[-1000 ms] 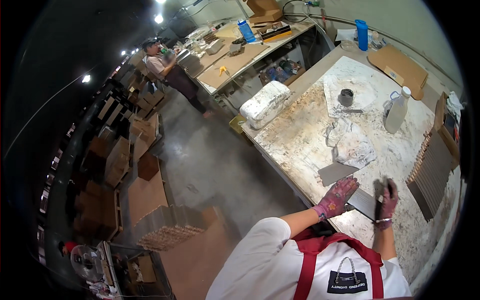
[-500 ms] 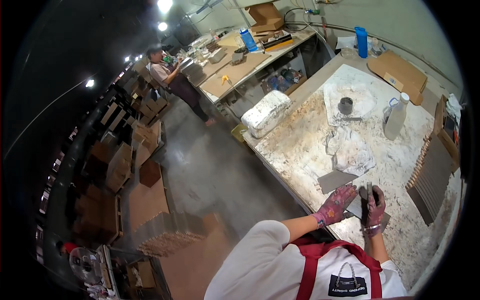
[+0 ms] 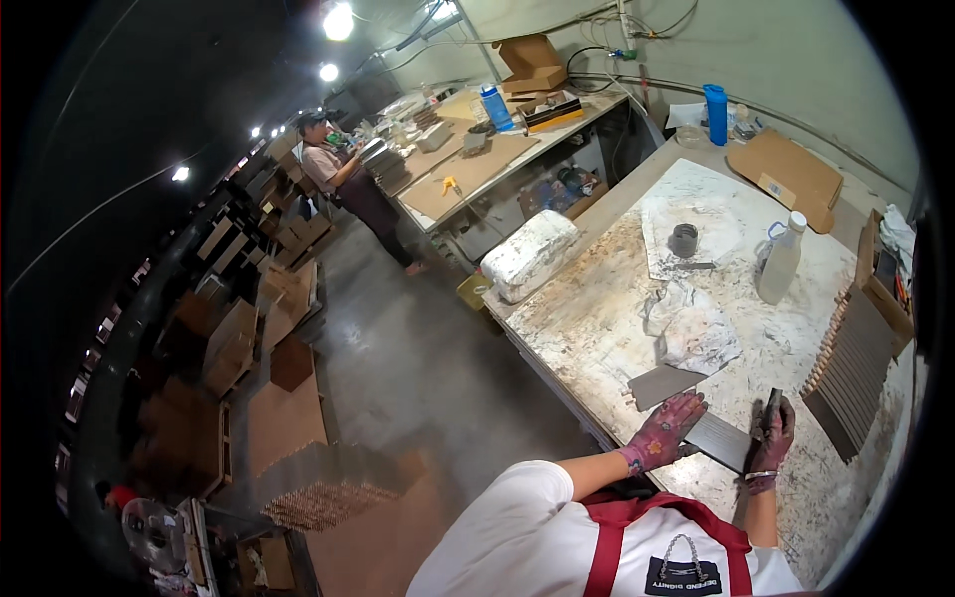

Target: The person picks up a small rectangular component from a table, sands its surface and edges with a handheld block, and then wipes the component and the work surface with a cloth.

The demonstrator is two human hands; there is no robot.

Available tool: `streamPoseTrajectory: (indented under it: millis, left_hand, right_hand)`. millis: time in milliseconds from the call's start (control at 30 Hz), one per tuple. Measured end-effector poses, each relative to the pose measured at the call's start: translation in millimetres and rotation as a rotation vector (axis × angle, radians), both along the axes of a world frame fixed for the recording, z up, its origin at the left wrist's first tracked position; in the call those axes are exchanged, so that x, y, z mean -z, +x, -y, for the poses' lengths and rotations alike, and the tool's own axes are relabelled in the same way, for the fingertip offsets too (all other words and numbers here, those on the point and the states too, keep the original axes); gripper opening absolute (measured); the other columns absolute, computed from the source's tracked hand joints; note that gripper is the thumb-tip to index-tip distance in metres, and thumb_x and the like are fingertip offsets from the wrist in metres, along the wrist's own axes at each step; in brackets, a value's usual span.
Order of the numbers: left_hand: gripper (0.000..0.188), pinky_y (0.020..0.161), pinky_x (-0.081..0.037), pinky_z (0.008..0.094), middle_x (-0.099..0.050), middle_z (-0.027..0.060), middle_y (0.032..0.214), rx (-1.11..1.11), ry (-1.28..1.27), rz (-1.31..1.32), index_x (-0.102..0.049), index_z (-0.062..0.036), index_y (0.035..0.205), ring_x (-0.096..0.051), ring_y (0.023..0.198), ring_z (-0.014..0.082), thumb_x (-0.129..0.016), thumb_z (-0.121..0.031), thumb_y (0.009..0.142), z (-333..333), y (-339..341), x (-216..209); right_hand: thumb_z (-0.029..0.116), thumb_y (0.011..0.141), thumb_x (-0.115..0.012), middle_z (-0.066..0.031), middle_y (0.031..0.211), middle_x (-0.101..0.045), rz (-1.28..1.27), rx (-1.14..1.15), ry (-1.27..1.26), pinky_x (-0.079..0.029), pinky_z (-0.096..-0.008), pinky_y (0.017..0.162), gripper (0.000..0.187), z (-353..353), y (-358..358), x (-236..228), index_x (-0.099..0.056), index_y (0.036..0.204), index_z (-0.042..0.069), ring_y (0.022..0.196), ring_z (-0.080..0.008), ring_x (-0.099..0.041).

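Note:
A flat grey panel [image 3: 720, 438] with fine streaks along its face lies at the near edge of the worktable [image 3: 587, 318]. Gloved in pink with a floral print, my left hand [image 3: 667, 434] rests flat over the panel's left end, fingers stretched out. My right hand [image 3: 774, 444], in a stained glove of the same sort, is at the panel's right end, closed around a narrow dark block [image 3: 773, 404] that sticks up past the fingers. The block's exact kind is unclear. Another dark grey panel [image 3: 665, 385] lies just beyond my left hand.
A crumpled white cloth [image 3: 691, 328], a small dark pot [image 3: 684, 239] and a cloudy bottle [image 3: 783, 261] stand farther back. Stacked panels [image 3: 851, 368] line the right side. A white-coated block [image 3: 530, 254] sits at the left edge. Another person [image 3: 358, 189] stands by the far table.
My right hand, with the dark block, has moved right along the panel, uncovering more of its face. My left hand stays nearly in place.

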State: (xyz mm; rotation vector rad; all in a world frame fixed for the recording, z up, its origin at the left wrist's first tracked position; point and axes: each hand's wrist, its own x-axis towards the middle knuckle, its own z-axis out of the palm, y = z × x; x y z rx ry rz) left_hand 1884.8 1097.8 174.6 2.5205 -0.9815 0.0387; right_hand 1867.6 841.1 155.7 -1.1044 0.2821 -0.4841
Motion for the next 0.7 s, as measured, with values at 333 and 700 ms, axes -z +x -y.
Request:
streamPoseTrajectory:
  millis: [333,700]
  left_hand:
    - [0.077,0.112,-0.022,0.0445,-0.026,0.0135,0.151,-0.001,0.038,-0.004,-0.031,-0.0039,0.144,-0.025,0.139,0.0294,-0.056,-0.047,0.086,0,1,-4]
    - [0.077,0.116,-0.014,0.0421,-0.022,0.0134,0.153,-0.012,0.030,-0.057,-0.026,-0.0062,0.146,-0.019,0.142,0.0306,-0.056,-0.046,0.087,0,1,0]
  right_hand:
    - [0.022,0.090,-0.062,-0.0112,0.121,-0.056,-0.083,-0.009,-0.289,-0.044,-0.0312,0.094,0.048,-2,-7,-2,-0.049,0.127,-0.004,0.109,-0.0197,-0.055]
    - [0.022,0.089,-0.062,-0.0103,0.117,-0.058,-0.053,0.066,-0.435,-0.044,-0.0295,0.092,0.045,-1,-4,8,-0.052,0.125,-0.002,0.104,-0.0173,-0.056]
